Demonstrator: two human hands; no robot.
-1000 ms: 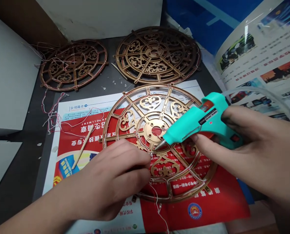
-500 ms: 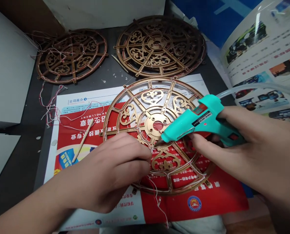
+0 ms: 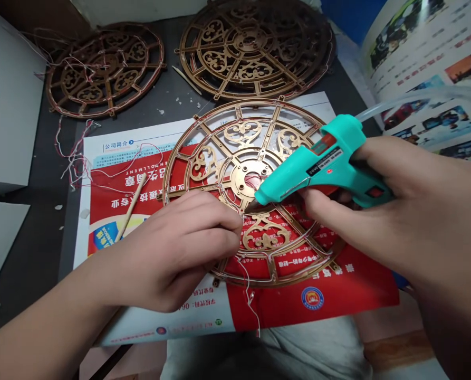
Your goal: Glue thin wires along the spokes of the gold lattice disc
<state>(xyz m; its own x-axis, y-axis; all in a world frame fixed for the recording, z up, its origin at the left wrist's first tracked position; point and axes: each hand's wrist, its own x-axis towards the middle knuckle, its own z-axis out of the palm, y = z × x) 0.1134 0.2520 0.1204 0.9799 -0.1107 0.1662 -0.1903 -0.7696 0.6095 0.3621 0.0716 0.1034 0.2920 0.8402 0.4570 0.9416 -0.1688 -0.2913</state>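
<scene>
My right hand [image 3: 393, 221] grips a teal hot glue gun [image 3: 318, 163], its small red light lit. The nozzle points down and left at the inner ring of a round bronze-coloured lattice panel [image 3: 242, 174]. Close by the nozzle, my left hand [image 3: 191, 245] is closed, thumb and fingers pinched on a thin wire at the panel; the fingertips are partly hidden. A loose end of thin wire [image 3: 251, 298] with small beads hangs below that hand, over the panel's near rim. More wire runs along the panel's rings.
Under the panel lies a red and white printed sheet [image 3: 314, 311]. On it rest a wooden stick [image 3: 134, 203] and tangled red and white wire [image 3: 77, 169]. Behind are another lattice panel [image 3: 108, 100] and stacked panels [image 3: 255, 68]. A printed page [image 3: 421, 79] stands at right.
The view has tipped downward, so everything sits higher in the picture. Both hands, the glue gun and the panel keep almost the same positions relative to each other.
</scene>
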